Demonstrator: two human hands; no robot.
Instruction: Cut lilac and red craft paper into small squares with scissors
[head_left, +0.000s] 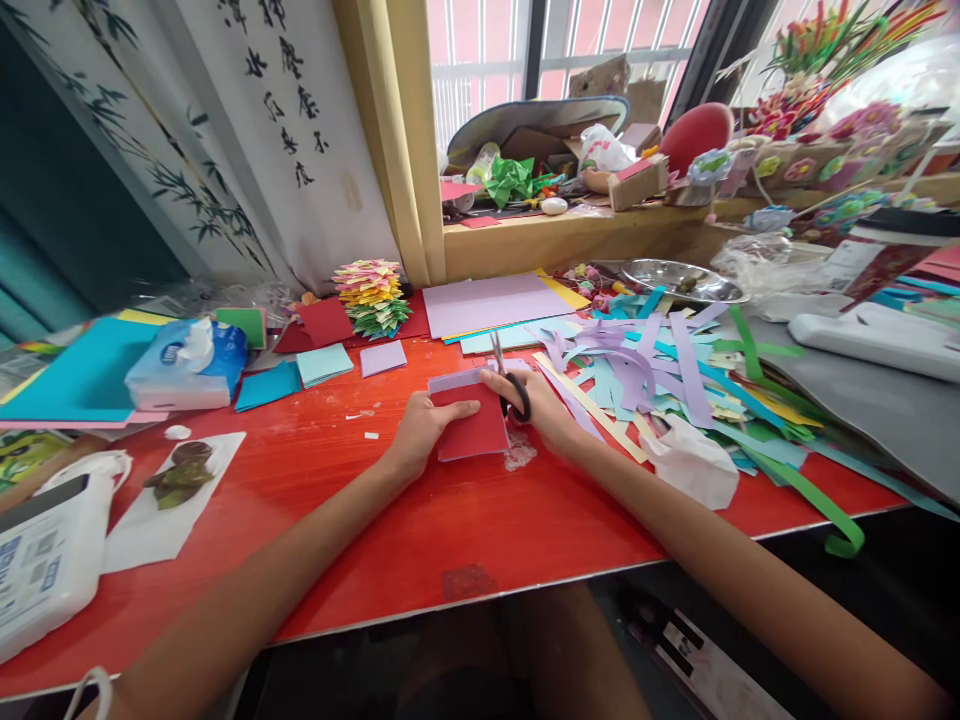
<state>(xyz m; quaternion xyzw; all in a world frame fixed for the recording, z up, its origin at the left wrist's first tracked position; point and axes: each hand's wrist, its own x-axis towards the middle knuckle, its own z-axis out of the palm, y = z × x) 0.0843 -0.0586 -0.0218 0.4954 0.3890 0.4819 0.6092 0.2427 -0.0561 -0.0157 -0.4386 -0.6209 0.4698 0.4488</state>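
My left hand (421,432) pinches the left side of a dark red square of paper (476,425), its thumb lying on top. A strip of lilac paper (454,381) shows along the far edge of the red square. In my right hand (546,405) is a pair of scissors (517,395) with black handles, blades pointing away from me. The right thumb and fingers also touch the far right corner of the paper. Whether the blades are apart is too small to tell. Behind the hands lie a small lilac square (382,359) and a pale aqua stack (324,366).
Right of my hands spreads a heap of paper strips (637,370) with a crumpled tissue (694,462). A tissue pack (187,365) stands at left, near a white box-shaped device (52,560). Lilac sheets (491,305) and a folded-paper tower (371,298) are at the back.
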